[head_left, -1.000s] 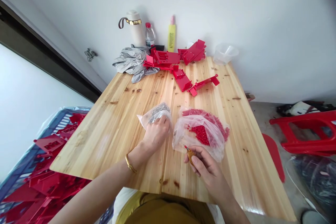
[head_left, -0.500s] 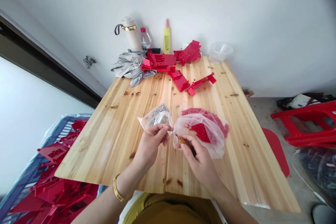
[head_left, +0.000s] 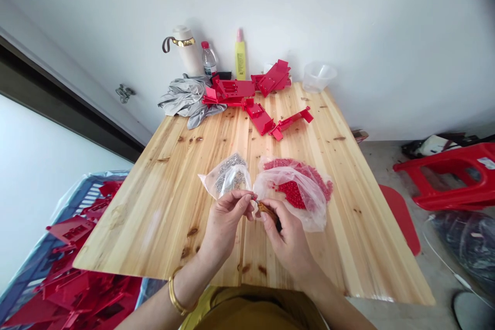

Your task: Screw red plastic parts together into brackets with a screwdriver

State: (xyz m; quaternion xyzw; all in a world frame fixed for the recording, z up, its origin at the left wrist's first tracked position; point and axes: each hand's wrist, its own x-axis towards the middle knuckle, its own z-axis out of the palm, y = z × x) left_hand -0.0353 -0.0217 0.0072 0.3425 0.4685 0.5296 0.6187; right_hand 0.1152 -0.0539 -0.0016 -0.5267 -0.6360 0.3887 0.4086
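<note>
My right hand (head_left: 284, 227) is closed round a short tool (head_left: 270, 210) with an amber and dark handle, its tip pointing left. A tiny red piece (head_left: 254, 197) shows at that tip, where the fingers of my left hand (head_left: 230, 214) meet it. My left thumb and forefinger are pinched together; what lies between them is too small to name. Just beyond my left hand lies a clear plastic bag (head_left: 207, 181) of small silvery metal parts. Behind my right hand, another plastic bag (head_left: 314, 219) lies open, with many small red pieces (head_left: 292, 193) in it.
Red plastic parts (head_left: 261, 116) lie across the table's back, beside a grey cloth (head_left: 183, 95), a white flask (head_left: 189, 54), a water bottle (head_left: 209, 62), a yellow bottle (head_left: 240, 56) and a clear tub (head_left: 317, 78). A blue basket (head_left: 83, 191) of red parts stands left; a red stool (head_left: 444, 170) right.
My two hands have come together: the tool's tip, which was a little apart from my left fingertips, now meets them. The camera view has shifted slightly.
</note>
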